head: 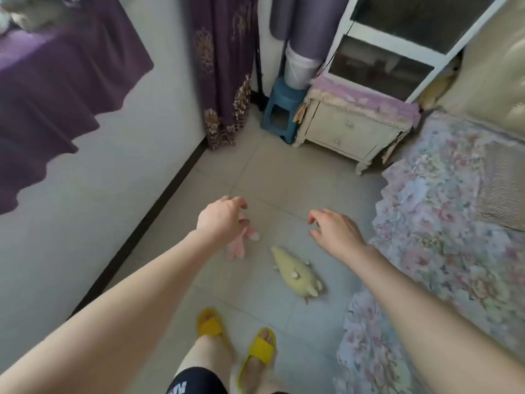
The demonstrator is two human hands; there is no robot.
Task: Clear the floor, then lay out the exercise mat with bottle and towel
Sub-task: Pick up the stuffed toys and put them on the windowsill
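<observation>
Floor (284, 183) of pale grey tiles runs between a white wall on the left and a bed (443, 211) with a flowered cover on the right, and two soft toys lie on its middle. A pink toy (241, 243) lies partly under the left hand (220, 220), which hangs over it with fingers curled loosely downward and spread, holding nothing; whether the fingertips touch the toy I cannot tell. Just beside it, toward the bed, a pale yellow-green plush toy (298, 273) lies lengthwise on the tiles. The right hand (335, 230) hovers above the bare floor near the bed's edge, fingers bent and apart, also empty. At the near edge of the floor stand two feet in yellow slippers (257, 348). In the far corner a rolled purple exercise mat (301, 32) stands upright in a white bucket on a blue stool (279, 112), beside a cream nightstand (349, 132) and a purple curtain (224, 66).
</observation>
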